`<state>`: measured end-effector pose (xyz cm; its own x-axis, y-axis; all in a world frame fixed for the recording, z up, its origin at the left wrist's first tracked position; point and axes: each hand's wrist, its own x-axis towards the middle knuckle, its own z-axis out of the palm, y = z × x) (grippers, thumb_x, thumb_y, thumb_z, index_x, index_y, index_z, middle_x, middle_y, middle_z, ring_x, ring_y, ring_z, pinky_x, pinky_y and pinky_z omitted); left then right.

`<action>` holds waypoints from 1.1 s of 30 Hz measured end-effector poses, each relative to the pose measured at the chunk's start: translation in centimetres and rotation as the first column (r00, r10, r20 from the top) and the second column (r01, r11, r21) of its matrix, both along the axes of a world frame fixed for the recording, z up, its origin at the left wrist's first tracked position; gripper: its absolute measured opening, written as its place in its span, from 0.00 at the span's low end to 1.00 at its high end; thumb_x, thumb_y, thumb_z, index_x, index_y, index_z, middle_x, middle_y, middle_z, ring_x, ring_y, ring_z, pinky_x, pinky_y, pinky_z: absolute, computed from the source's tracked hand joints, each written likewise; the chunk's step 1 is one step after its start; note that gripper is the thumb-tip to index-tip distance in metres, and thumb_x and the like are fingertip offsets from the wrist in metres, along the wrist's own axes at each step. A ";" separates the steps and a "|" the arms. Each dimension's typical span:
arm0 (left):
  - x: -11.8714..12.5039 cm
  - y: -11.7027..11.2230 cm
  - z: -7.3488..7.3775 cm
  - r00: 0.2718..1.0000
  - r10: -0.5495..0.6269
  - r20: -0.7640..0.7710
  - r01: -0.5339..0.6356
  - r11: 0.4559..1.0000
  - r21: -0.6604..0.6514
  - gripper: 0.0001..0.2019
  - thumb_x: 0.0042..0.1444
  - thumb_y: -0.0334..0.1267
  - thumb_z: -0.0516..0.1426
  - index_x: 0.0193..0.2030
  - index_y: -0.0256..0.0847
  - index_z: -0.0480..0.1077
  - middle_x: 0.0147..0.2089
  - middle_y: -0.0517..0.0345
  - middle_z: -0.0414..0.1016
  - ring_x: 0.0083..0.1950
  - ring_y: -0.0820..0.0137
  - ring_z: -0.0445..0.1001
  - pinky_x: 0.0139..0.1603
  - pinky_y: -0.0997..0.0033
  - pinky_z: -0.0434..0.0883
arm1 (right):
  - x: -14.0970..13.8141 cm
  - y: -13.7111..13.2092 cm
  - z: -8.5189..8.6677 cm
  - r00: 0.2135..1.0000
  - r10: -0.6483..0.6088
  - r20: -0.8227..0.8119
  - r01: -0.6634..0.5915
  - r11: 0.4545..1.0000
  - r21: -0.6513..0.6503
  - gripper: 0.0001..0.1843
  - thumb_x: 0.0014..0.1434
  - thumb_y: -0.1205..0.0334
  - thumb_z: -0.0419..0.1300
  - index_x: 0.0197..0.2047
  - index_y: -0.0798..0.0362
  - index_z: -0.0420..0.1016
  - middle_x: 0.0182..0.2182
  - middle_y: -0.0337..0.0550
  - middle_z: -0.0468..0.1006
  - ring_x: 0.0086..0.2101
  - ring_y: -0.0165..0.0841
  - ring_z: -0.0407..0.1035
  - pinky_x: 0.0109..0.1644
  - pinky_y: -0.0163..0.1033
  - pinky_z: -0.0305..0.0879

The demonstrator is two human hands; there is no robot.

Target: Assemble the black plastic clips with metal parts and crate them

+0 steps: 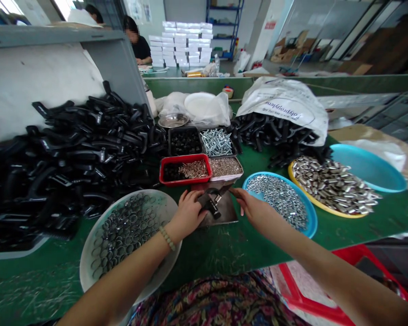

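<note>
My left hand (187, 215) is shut on a black plastic handle with a metal fitting (211, 203), which rests on a worn brown pad (226, 210). My right hand (251, 206) reaches in from the right, its fingertips close to the fitting's metal end. Whether those fingers pinch anything small is hard to see. Behind my left wrist lies a white bowl of metal rings (125, 235). A blue plate of small nuts (279, 201) sits just beyond my right hand. Straight ahead stand a red tray of small parts (185, 170) and a tray of screws (217, 142).
A large heap of black handles (81, 158) fills the left of the green table (204, 251). At right are a yellow plate of metal cylinders (333, 185), a blue plate (369, 167) and a white sack (285, 106). A co-worker (138, 43) sits beyond, near stacked white boxes (180, 45).
</note>
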<state>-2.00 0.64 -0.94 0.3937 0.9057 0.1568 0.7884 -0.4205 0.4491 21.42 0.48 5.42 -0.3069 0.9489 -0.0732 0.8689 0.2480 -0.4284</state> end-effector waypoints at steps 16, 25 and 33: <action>1.2 -1.3 0.8 0.977 -0.034 -0.209 0.043 0.998 0.039 0.21 0.58 0.37 0.53 0.59 0.41 0.62 0.53 0.46 0.68 0.56 0.55 0.62 0.55 0.53 0.60 | 9.1 -0.5 -3.7 0.881 -0.426 0.208 0.388 0.900 0.200 0.24 0.65 0.52 0.41 0.61 0.47 0.59 0.51 0.53 0.73 0.37 0.46 0.75 0.37 0.48 0.69; 0.3 0.0 -0.8 0.978 0.171 0.121 -0.172 0.985 0.000 0.45 0.47 0.39 0.63 0.66 0.42 0.40 0.53 0.50 0.69 0.57 0.57 0.65 0.62 0.49 0.55 | -1.0 -1.1 0.5 0.983 0.152 -0.100 -0.139 0.982 0.125 0.23 0.66 0.60 0.44 0.63 0.47 0.56 0.45 0.47 0.77 0.39 0.39 0.75 0.38 0.41 0.69; 0.6 -0.8 0.2 0.992 0.113 -0.052 -0.110 0.993 0.054 0.31 0.51 0.39 0.60 0.62 0.42 0.56 0.58 0.47 0.64 0.61 0.53 0.59 0.62 0.47 0.54 | 0.8 0.2 -1.3 0.997 0.042 0.064 -0.051 0.990 0.135 0.22 0.65 0.57 0.46 0.62 0.41 0.59 0.43 0.44 0.78 0.33 0.37 0.75 0.31 0.38 0.66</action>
